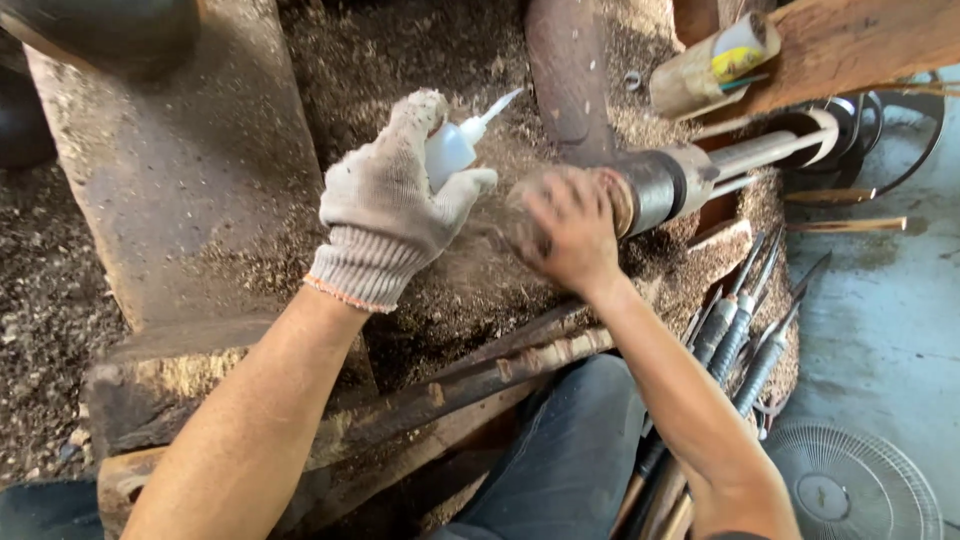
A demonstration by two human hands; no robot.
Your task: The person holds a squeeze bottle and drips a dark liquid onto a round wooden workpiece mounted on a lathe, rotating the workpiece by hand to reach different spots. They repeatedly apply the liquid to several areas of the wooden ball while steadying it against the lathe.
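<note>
Pointing its nozzle up-right, squeeze bottle (455, 145) in gloved left hand (385, 205).

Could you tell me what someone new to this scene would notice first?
Most striking is the gloved left hand at centre, gripping a small white squeeze bottle with its nozzle pointing up and right. Just right of it, the bare right hand is blurred against a round workpiece on a lathe spindle, amid sawdust.

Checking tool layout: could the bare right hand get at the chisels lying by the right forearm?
Probably yes. The chisels lie uncovered beside the forearm, nothing over them; the right hand would just have to leave the workpiece.
</note>
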